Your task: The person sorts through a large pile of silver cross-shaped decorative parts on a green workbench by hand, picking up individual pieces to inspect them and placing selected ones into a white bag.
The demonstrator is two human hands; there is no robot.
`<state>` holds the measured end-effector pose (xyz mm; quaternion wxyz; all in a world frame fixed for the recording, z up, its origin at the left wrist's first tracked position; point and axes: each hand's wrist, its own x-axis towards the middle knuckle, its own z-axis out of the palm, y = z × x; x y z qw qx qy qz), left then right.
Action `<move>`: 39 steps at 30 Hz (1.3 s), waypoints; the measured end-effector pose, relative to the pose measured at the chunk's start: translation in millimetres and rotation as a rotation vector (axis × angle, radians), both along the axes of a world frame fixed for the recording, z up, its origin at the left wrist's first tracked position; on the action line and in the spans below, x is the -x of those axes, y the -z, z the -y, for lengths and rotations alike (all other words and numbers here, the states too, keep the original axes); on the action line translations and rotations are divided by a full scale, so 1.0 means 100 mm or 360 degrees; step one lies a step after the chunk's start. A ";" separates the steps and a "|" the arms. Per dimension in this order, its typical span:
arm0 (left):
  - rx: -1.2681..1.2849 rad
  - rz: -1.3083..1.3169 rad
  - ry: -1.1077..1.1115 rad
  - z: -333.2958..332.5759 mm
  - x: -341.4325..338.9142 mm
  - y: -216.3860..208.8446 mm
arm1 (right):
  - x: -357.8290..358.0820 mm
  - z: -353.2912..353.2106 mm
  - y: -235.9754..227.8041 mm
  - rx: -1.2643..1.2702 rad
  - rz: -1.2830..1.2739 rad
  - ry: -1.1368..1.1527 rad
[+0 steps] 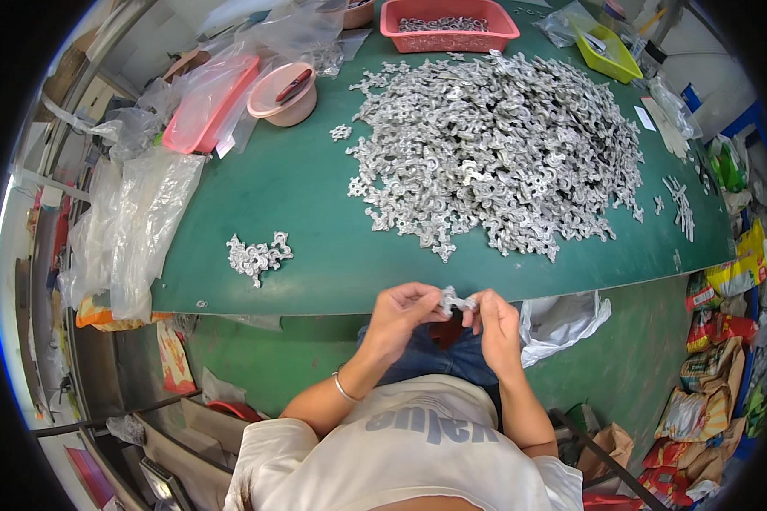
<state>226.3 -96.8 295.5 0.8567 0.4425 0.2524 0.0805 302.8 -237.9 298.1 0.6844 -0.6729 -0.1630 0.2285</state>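
Between my two hands, just off the table's near edge, is a small silvery metal part (454, 301) with several rounded lobes. My left hand (400, 313) is closed, pinching its left side between thumb and fingers. On the other side my right hand (496, 324) is closed on its right end, the fingers curled. Beyond them a large heap of similar metal parts (503, 153) covers much of the table. A much smaller cluster of metal parts (258, 257) lies to the left of my hands.
The green table (332, 272) carries a red tub with metal pieces (449, 38), a pink bowl (283, 106) holding a red-handled tool, a pink tray (204, 115) and a yellow-green basket (609, 53). Clear plastic bags (141, 221) drape over the left edge. A white bag (562, 324) hangs below the near edge.
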 end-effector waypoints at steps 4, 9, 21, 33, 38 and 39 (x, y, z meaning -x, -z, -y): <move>-0.0619 -0.0071 -0.0332 -0.47 0.19 -0.01 | -0.15 -0.14 0.06 0.0347 0.0489 0.0177; -0.1343 -0.0296 -0.0966 -1.28 0.48 0.09 | -0.31 -0.44 0.12 0.0586 0.1241 0.0224; -0.1530 -0.0062 -0.0274 -0.55 0.43 -0.10 | -0.16 -0.69 0.07 0.0489 0.1052 0.0082; -0.0116 0.0227 -0.0050 -0.40 0.19 -0.21 | 0.03 -0.55 -0.10 0.0102 0.0484 -0.0231; -0.0109 0.0307 -0.0037 -0.36 0.20 -0.28 | 0.09 -0.53 -0.23 -0.0199 -0.0142 -0.0021; -0.0115 0.0306 -0.0038 -0.36 0.20 -0.31 | 0.09 -0.51 -0.25 -0.0218 -0.0135 -0.0021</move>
